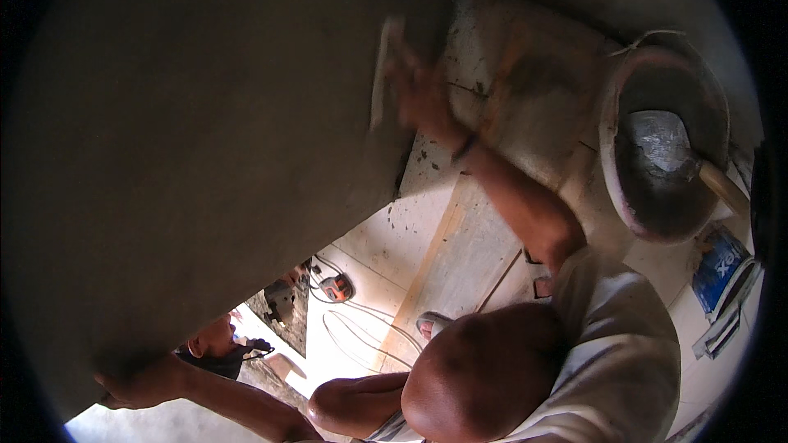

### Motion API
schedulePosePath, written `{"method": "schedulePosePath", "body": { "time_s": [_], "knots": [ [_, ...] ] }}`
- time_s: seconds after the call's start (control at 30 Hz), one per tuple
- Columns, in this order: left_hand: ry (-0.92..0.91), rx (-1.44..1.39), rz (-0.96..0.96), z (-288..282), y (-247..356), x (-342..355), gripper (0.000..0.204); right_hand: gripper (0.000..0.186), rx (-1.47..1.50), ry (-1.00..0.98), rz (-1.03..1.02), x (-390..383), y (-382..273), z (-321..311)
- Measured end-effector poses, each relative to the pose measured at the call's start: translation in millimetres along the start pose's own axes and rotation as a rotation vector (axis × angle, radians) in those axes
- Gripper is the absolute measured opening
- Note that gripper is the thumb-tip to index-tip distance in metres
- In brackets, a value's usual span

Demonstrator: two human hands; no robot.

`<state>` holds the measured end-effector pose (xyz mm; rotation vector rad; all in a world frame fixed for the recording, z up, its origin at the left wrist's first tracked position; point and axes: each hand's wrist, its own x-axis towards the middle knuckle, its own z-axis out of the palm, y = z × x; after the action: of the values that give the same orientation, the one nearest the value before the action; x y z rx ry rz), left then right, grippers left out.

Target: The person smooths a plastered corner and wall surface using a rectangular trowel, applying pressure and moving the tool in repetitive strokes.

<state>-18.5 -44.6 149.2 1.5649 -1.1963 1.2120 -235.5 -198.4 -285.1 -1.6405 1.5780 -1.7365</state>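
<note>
Plaster trowel (379, 74), pale and blurred, lies flat against the grey wall (205, 139), the right hand (419, 86) with its fingers closed around it. Left hand (144, 385) presses the wall's lower edge, fingers curled. Beside the right arm sits a mortar bucket (665, 135) with a wooden-handled tool (722, 184) in it.

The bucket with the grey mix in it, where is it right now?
In the head view the bucket sits at the upper right, on the board below, right of the raised right hand and forearm.
</note>
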Motion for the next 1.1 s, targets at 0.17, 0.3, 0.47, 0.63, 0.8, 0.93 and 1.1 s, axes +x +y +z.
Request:
{"method": "schedulePosePath", "body": {
  "time_s": [0.17, 0.3, 0.47, 0.63, 0.8, 0.93, 1.1],
  "knots": [
    [0.134, -0.621, -0.260, 31.1, 31.5, -4.3, 0.038, 0.052, -0.324, -0.266, 0.126, 84.0, 196.3, -27.7],
    [-0.029, -0.548, -0.089, -0.8, -10.7, 9.8, 0.043, 0.044, 0.303, -0.235, 0.636, 58.4, 109.1, -1.8],
    [0.063, -0.636, -0.195, 19.2, 24.3, -0.4, 0.041, 0.043, 0.239, -0.118, 0.597, -32.8, 110.4, 14.6],
    [0.006, -0.315, -0.092, 11.6, -9.3, 6.8, 0.040, 0.052, 0.025, -0.133, 0.400, -103.4, 35.1, 7.2],
    [-0.060, 0.537, 0.405, -7.1, -5.9, 2.8, 0.044, 0.049, 0.432, -0.126, 0.308, 4.0, -2.7, -24.5],
    [-0.031, 0.527, 0.424, -0.9, -18.0, 3.0, 0.047, 0.043, -0.010, -0.111, 0.259, 59.9, 74.3, -20.4],
    [-0.036, 0.113, 0.152, 13.6, -25.8, -2.5, 0.049, 0.039, -0.217, -0.173, 0.342, 8.4, 115.4, -9.9]
  ]
}}
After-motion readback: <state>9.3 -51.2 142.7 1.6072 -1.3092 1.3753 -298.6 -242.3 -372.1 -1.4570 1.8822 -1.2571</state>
